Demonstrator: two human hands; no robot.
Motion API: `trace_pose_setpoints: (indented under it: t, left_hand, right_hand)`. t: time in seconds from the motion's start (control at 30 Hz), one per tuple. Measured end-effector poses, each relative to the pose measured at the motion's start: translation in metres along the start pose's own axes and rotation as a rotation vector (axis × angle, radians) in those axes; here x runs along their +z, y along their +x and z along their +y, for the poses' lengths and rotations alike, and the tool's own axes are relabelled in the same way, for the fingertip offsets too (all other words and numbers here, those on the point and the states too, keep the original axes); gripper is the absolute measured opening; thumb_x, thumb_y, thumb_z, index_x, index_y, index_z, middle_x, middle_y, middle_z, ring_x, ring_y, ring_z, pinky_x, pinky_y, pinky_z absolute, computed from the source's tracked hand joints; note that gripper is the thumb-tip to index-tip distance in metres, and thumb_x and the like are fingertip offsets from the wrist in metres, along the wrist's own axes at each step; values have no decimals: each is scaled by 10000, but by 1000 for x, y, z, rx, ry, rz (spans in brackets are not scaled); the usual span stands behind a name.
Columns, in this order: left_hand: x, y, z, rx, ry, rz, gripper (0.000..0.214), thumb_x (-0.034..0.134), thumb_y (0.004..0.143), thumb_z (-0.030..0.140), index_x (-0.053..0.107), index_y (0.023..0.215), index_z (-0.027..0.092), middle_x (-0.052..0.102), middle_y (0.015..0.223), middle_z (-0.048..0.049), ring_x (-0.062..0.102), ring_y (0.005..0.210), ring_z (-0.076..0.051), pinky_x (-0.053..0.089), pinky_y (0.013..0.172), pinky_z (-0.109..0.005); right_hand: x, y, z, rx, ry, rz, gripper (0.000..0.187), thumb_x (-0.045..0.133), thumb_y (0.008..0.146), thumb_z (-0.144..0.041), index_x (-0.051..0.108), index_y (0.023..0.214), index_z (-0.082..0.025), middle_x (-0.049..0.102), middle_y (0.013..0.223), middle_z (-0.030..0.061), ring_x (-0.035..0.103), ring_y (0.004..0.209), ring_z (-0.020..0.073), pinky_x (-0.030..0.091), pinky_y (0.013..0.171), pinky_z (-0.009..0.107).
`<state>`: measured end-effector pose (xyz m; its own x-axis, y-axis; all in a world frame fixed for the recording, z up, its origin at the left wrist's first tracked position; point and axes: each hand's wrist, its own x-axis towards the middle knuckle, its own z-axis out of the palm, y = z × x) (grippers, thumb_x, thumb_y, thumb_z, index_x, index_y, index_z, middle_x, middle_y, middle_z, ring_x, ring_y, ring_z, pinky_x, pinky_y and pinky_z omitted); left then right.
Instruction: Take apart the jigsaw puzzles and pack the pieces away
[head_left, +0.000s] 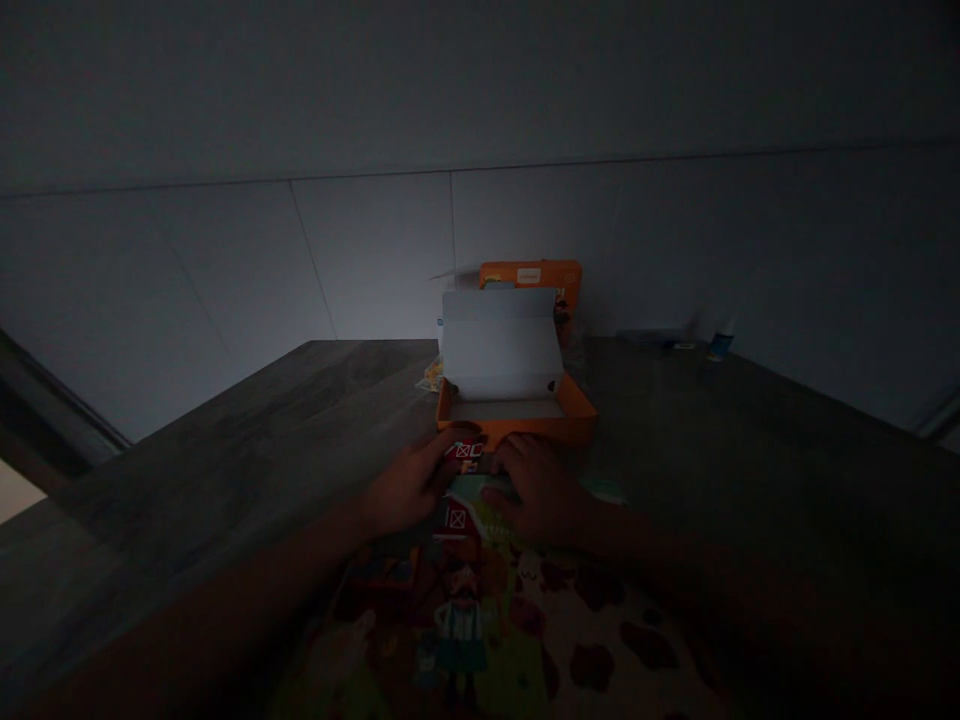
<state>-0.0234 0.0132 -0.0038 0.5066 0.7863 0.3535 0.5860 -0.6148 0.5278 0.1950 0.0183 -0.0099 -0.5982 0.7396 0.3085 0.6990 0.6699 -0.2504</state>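
Observation:
Between my two hands is a small printed piece [466, 452] with a red barn motif, at the front wall of an open orange box [517, 430]. My left hand [409, 488] has its fingers curled round the left side of the piece. From the right, my right hand [544, 492] bends its fingers at the other edge; its exact contact is hard to see in the dim light. Below them lies a large farm picture [517, 625] showing a barn, a farmer and a spotted cow. The box's white lid stands raised, and its visible floor is bare.
Behind the open box stands an orange printed box [571, 275] against the pale wall. A clear plastic bag [431, 376] with yellowish contents lies left of the open box. A small bottle-like item [720, 346] is at the right rear of the grey table [330, 400].

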Motion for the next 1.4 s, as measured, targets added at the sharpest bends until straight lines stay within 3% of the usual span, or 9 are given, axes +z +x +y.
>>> trace_pose_setpoints:
  t: [0.27, 0.5, 0.73, 0.9, 1.03, 1.1, 1.2, 1.33, 1.4]
  left_hand:
    - [-2, 1, 4, -23, -23, -17, 362, 390, 992, 250, 449, 1347, 204, 635, 1244, -99, 647, 1047, -221, 511, 922, -361]
    - [-1, 0, 3, -43, -27, -34, 386, 382, 993, 255, 426, 1372, 196, 663, 1139, -105, 661, 953, -215, 530, 853, -346]
    - [-5, 0, 10, -24, -44, -48, 327, 371, 1010, 283, 481, 1307, 202, 673, 1089, -64, 653, 932, -193, 521, 839, -317]
    - [-6, 1, 10, 82, -81, -80, 294, 381, 1004, 261, 504, 1264, 199, 635, 1207, -86, 622, 1064, -206, 501, 939, -344]
    - [-4, 1, 8, 78, -42, -51, 343, 383, 992, 211, 452, 1328, 210, 574, 1335, -102, 570, 1194, -221, 460, 1022, -381]
    - [-3, 1, 7, 61, -27, -53, 373, 393, 988, 208, 424, 1360, 218, 564, 1354, -103, 572, 1195, -225, 461, 1022, -390]
    - [-2, 0, 5, 47, -15, -50, 395, 407, 985, 221, 405, 1380, 223, 591, 1314, -104, 596, 1152, -229, 486, 984, -391]
    - [-2, 0, 7, 15, 23, -34, 376, 405, 978, 222, 425, 1353, 196, 628, 1241, -111, 628, 1089, -231, 504, 938, -372]
    - [-2, 0, 8, -32, 47, 11, 352, 398, 977, 225, 452, 1323, 183, 646, 1199, -109, 645, 1046, -231, 512, 902, -361]
  right_hand:
    - [2, 2, 3, 26, 80, 57, 302, 517, 941, -432, 564, 954, -134, 588, 1010, 130, 536, 977, 259, 412, 899, 425]
    - [0, 2, 3, 56, 165, 31, 342, 658, 819, -471, 513, 898, -171, 588, 934, 83, 534, 864, 236, 417, 766, 367]
    - [1, -2, 7, -148, 336, 60, 230, 650, 790, -264, 495, 941, -186, 602, 991, 78, 546, 937, 234, 418, 835, 372]
    - [-1, -2, 8, -205, 377, 82, 156, 587, 822, -220, 502, 950, -193, 613, 984, 76, 562, 927, 226, 433, 832, 366]
    - [-5, -5, 5, -265, 409, 168, 39, 512, 899, -229, 529, 920, -201, 628, 932, 72, 577, 908, 213, 452, 815, 351]
    - [-5, -6, 3, -281, 456, 202, 74, 475, 928, -243, 538, 929, -204, 634, 934, 71, 589, 901, 203, 464, 806, 340]
    - [-5, -6, 1, -276, 465, 125, 156, 497, 928, -265, 556, 1052, -192, 637, 1046, 89, 592, 977, 209, 466, 864, 357]
    - [-3, -3, -2, -164, 228, 27, 475, 685, 799, -487, 589, 1111, -142, 587, 1133, 150, 521, 1093, 302, 418, 946, 466]
    - [-3, -2, -4, -111, 127, 14, 607, 692, 747, -620, 607, 1096, -131, 578, 1106, 157, 510, 1074, 320, 400, 949, 495]
